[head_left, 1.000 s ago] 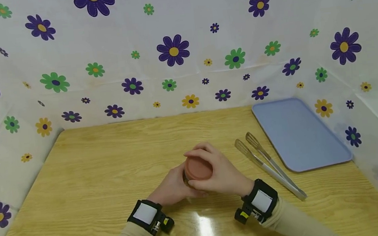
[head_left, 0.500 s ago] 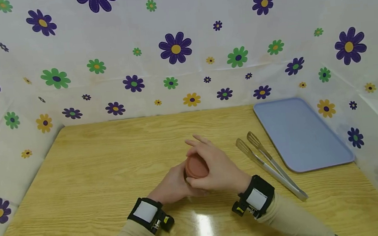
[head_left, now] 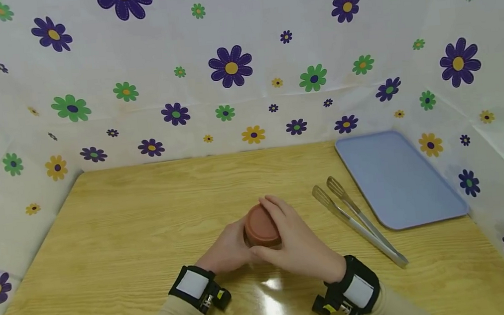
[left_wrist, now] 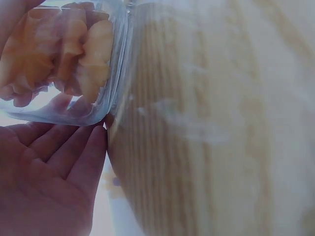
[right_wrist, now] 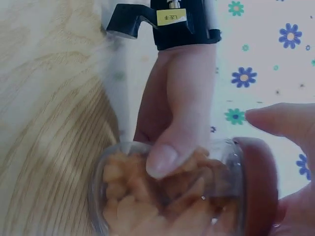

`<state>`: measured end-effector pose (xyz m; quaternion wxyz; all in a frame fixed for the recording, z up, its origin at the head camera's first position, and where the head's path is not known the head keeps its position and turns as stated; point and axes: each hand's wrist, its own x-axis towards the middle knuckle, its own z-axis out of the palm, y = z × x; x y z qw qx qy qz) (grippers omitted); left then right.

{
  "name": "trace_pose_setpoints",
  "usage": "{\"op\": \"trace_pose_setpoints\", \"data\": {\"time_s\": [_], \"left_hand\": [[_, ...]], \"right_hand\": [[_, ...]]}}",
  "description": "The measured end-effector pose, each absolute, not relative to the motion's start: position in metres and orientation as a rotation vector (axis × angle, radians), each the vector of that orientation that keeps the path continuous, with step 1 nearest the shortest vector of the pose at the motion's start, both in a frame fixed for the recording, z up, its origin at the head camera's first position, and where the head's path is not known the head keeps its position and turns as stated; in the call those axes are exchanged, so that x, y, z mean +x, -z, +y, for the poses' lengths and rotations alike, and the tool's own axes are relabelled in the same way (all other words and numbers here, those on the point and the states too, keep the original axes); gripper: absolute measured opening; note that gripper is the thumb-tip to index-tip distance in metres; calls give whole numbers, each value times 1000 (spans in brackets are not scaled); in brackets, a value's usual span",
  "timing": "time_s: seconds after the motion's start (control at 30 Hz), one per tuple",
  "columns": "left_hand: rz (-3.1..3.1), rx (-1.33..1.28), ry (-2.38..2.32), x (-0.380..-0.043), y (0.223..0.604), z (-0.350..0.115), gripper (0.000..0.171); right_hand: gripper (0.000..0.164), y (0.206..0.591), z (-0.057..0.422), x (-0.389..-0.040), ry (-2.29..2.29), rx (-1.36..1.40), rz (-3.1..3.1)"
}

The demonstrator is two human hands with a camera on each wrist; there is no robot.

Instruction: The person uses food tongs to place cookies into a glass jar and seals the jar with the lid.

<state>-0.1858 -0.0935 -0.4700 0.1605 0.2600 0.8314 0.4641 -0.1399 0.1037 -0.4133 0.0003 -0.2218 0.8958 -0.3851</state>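
A clear jar (right_wrist: 133, 206) with a reddish-brown lid (head_left: 261, 224) stands on the table near the middle. Golden-brown cookie-like pieces (left_wrist: 59, 54) show through its wall in both wrist views. My left hand (head_left: 229, 249) grips the jar body from the left, its thumb lying along the side. My right hand (head_left: 302, 240) is at the lid's right side, its fairly straight fingers touching the edge. Seen from the right wrist, the right thumb (right_wrist: 280, 119) stands apart from the lid. My palms hide much of the jar from above.
Metal tongs (head_left: 358, 223) lie right of my hands, their slotted ends pointing away. Beyond them, a blue tray (head_left: 409, 179) rests at the table's right side. Flower-printed cloth (head_left: 148, 46) encloses the back and sides of the wooden table (head_left: 126, 213).
My right hand's fingers went from curling round the lid, through a turned pose with some fingertips lifted, to lying straighter at its right edge. The right wrist swung down and rightward; my left hand kept its hold.
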Motion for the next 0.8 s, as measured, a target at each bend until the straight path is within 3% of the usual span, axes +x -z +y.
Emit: {"op": "trace_pose_setpoints", "data": {"time_s": [0.3,0.43,0.8], "left_hand": [[2258,710,-1439,-185,472,-93,88],[2248,697,-1458,-184,473,-93,86],[2270,704,-1421,-185,472,-93,84]], "right_hand": [[101,396,120,-109,888,-674,2931],[97,388,125,-102,685,-744,3048],[79,372,126,-159,762,-1164,2717]]}}
